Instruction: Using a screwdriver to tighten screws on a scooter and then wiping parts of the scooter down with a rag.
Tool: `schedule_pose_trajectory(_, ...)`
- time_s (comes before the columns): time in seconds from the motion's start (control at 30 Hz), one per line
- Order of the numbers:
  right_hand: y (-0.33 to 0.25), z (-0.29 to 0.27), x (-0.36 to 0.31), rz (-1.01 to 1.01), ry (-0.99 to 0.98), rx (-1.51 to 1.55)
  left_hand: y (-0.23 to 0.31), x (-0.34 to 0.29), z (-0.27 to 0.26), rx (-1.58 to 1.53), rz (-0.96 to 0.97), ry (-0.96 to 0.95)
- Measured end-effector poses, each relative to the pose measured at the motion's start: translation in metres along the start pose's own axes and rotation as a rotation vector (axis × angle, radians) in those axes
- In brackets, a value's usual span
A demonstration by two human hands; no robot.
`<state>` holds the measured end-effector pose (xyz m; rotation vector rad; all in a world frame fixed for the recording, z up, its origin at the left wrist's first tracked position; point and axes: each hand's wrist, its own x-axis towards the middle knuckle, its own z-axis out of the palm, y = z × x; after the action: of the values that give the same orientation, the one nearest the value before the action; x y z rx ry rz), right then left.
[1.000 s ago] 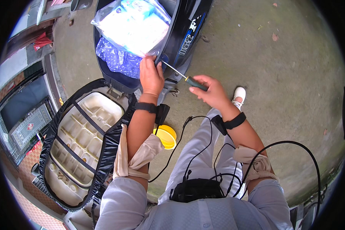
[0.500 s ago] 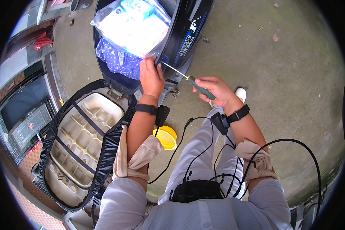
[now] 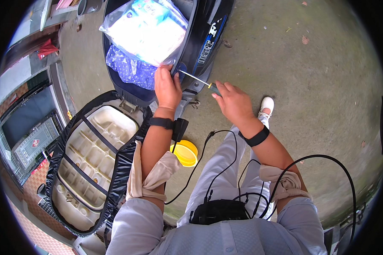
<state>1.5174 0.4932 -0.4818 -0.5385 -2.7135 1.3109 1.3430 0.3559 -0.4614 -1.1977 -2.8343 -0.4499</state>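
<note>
My right hand is closed round the handle of a screwdriver. Its back faces up and covers most of the green grip, leaving the yellow collar and long metal shaft showing. The shaft slants up and left to the dark side panel of a scooter, where the tip meets or nearly meets the panel beside my left thumb. My left hand grips the rim of the scooter's open storage compartment, thumb on the outer side; its other fingertips are partly hidden.
Inside the compartment lie a clear plastic bag of packets and a blue dotted cloth or bag. The scooter seat is flipped up, underside showing, at the left. A yellow basin sits on the concrete. Black cables loop past my arms.
My right hand has rolled over the screwdriver handle, so its back now faces up and the grip is mostly covered. My left hand stays at the rim.
</note>
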Motion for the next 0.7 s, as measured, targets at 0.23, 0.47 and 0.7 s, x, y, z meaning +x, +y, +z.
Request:
schedule_pose_trajectory(0.23, 0.02, 0.024, 0.0, -0.047, 0.051, 0.33, 0.008, 0.002, 0.001, 0.006, -0.043, 0.027)
schedule_pose_trajectory(0.47, 0.015, 0.003, 0.013, 0.247, -0.304, 0.715, 0.004, 0.001, -0.001, 0.04, -0.041, 0.029)
schedule_pose_trajectory(0.7, 0.024, 0.012, 0.002, 0.15, -0.172, 0.572, 0.006, 0.004, 0.001, -0.005, -0.049, 0.002)
